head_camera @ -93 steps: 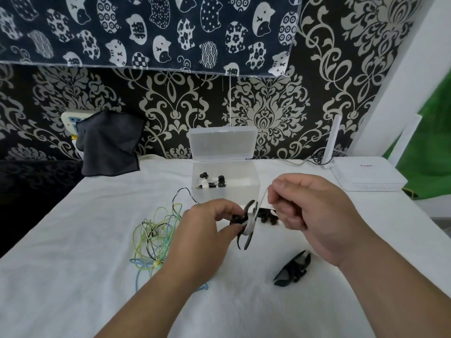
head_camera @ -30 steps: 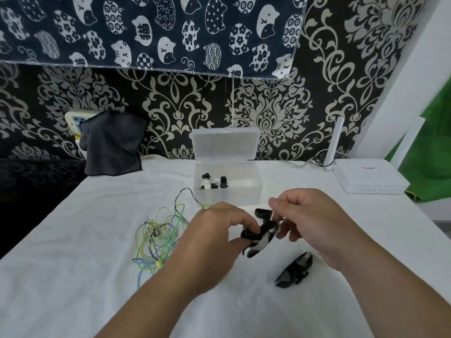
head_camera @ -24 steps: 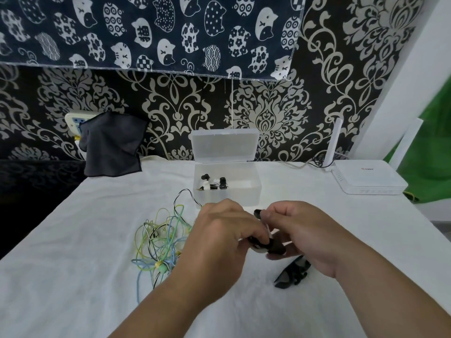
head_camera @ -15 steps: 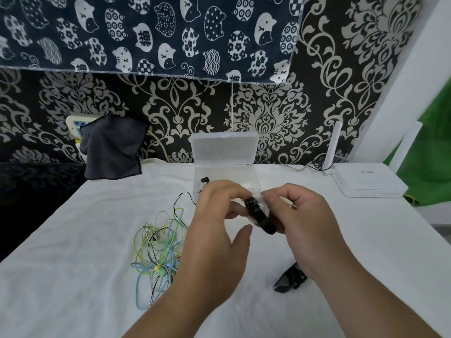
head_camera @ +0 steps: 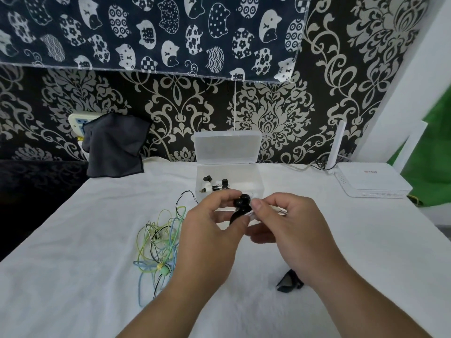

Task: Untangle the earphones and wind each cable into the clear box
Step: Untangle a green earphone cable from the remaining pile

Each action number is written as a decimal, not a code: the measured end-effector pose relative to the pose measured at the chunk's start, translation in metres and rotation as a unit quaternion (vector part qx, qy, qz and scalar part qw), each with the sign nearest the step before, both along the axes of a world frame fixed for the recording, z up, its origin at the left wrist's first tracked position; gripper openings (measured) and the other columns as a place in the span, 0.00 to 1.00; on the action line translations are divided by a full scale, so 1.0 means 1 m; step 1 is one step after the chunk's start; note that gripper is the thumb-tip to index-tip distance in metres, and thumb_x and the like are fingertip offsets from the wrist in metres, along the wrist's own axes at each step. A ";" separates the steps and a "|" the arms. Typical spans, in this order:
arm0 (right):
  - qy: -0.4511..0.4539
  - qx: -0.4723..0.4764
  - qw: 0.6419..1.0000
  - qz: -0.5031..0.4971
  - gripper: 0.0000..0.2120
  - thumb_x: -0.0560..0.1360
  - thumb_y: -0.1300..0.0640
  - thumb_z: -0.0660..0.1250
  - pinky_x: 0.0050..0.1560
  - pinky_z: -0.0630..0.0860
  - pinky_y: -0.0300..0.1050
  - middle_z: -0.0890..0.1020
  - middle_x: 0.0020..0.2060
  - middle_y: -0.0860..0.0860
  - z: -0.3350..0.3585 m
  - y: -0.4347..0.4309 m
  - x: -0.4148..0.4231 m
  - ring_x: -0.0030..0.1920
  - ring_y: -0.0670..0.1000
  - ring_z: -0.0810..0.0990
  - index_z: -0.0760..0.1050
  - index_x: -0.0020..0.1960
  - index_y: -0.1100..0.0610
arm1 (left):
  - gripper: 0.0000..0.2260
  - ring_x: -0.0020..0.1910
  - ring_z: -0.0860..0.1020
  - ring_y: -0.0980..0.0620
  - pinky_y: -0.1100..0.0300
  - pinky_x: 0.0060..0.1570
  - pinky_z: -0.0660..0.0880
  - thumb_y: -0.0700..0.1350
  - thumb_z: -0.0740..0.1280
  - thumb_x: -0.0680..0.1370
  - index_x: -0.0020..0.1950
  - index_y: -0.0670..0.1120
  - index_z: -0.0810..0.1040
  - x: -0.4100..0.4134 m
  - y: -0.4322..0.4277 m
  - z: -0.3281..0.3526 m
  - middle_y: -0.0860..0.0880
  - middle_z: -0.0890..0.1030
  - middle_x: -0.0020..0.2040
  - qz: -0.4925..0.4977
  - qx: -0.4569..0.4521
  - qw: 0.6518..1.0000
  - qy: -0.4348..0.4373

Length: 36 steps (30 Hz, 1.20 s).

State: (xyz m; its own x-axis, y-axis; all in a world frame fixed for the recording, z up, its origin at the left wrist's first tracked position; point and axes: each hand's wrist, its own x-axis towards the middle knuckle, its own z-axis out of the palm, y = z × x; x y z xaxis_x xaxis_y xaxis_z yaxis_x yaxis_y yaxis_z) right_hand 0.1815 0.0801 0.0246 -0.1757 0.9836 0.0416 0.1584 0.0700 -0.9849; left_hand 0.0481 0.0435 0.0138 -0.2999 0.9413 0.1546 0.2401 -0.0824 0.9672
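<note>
Currently both hands are raised just in front of the clear box [head_camera: 258,184], meeting over the white-covered tabletop [head_camera: 73,264]. Left hand [head_camera: 212,232]: fingers [head_camera: 223,197] curled, pinching a black earphone bundle [head_camera: 241,203] from its left side. Right hand [head_camera: 290,230]: thumb and fingers clenched on the same bundle from the right; a black earbud shows at the top between the two hands, and a short run of black cable hangs below it. The bundle is held above the tabletop, just short of the box's front wall, not inside. The box stands open, its lid [head_camera: 225,147] upright against the patterned wall; black and white earphone pieces [head_camera: 214,186] lie in its left part. Loose cable tangle [head_camera: 158,242] of green, yellow, blue and black strands lies on the tabletop left of the left hand, with one black strand running up toward the box. Second black wound bundle [head_camera: 288,282] lies on the tabletop, partly hidden under the right wrist. White router [head_camera: 368,182] sits at the far right; dark cloth [head_camera: 114,145] hangs at the far left.
</note>
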 end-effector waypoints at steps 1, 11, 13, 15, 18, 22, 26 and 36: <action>-0.009 -0.009 1.000 0.012 0.11 0.77 0.54 0.70 0.39 0.84 0.51 0.85 0.34 0.55 0.003 0.002 0.003 0.33 0.54 0.86 0.82 0.43 0.61 | 0.13 0.47 0.82 0.62 0.66 0.37 0.73 0.38 0.73 0.74 0.52 0.56 0.81 -0.001 0.000 -0.001 0.63 0.84 0.46 -0.005 -0.003 1.000 0.000; -0.086 0.012 0.995 -0.042 0.13 0.71 0.54 0.77 0.26 0.73 0.38 0.81 0.27 0.56 0.005 0.007 0.008 0.24 0.46 0.77 0.79 0.36 0.61 | 0.18 0.50 0.79 0.63 0.70 0.41 0.76 0.33 0.72 0.73 0.46 0.58 0.80 0.004 -0.003 -0.006 0.63 0.81 0.45 -0.003 0.045 0.992 0.116; -0.096 0.027 0.993 -0.057 0.12 0.70 0.54 0.77 0.27 0.75 0.38 0.81 0.26 0.54 0.005 0.006 0.006 0.24 0.45 0.78 0.79 0.35 0.60 | 0.18 0.49 0.79 0.64 0.71 0.39 0.75 0.32 0.73 0.72 0.45 0.57 0.80 0.005 -0.004 -0.005 0.63 0.81 0.45 0.005 0.051 0.990 0.128; -0.115 0.054 0.990 -0.062 0.10 0.70 0.54 0.77 0.31 0.78 0.42 0.83 0.28 0.50 0.005 0.005 0.005 0.25 0.46 0.80 0.80 0.34 0.56 | 0.17 0.46 0.80 0.63 0.71 0.37 0.74 0.33 0.73 0.72 0.44 0.57 0.81 0.005 -0.004 -0.003 0.63 0.81 0.44 0.013 0.047 0.991 0.125; -0.138 0.100 0.984 -0.049 0.11 0.72 0.57 0.76 0.38 0.82 0.53 0.82 0.37 0.45 0.002 0.006 0.004 0.30 0.48 0.82 0.79 0.33 0.51 | 0.17 0.36 0.81 0.61 0.69 0.35 0.75 0.34 0.74 0.72 0.43 0.58 0.80 0.006 -0.005 -0.002 0.66 0.80 0.46 0.022 0.029 0.993 0.113; -0.201 0.185 0.962 -0.021 0.11 0.74 0.58 0.73 0.39 0.79 0.47 0.77 0.42 0.41 -0.004 0.004 0.003 0.33 0.47 0.80 0.74 0.38 0.46 | 0.14 0.36 0.82 0.62 0.65 0.38 0.78 0.37 0.74 0.72 0.42 0.57 0.81 0.007 -0.005 -0.002 0.65 0.81 0.44 0.038 0.019 0.995 0.094; -0.213 0.226 0.950 -0.020 0.09 0.76 0.58 0.70 0.37 0.74 0.37 0.75 0.42 0.41 -0.008 0.001 0.001 0.33 0.45 0.80 0.73 0.43 0.46 | 0.13 0.35 0.83 0.60 0.63 0.40 0.79 0.37 0.74 0.72 0.42 0.56 0.81 0.007 -0.005 -0.002 0.64 0.82 0.44 0.038 0.016 0.997 0.072; -0.198 0.263 0.944 -0.030 0.09 0.73 0.62 0.73 0.33 0.68 0.29 0.74 0.41 0.43 -0.009 0.000 -0.002 0.32 0.44 0.78 0.77 0.40 0.50 | 0.10 0.34 0.81 0.46 0.49 0.37 0.80 0.47 0.79 0.69 0.40 0.42 0.81 0.002 -0.001 -0.002 0.43 0.84 0.36 -0.011 0.031 0.993 -0.116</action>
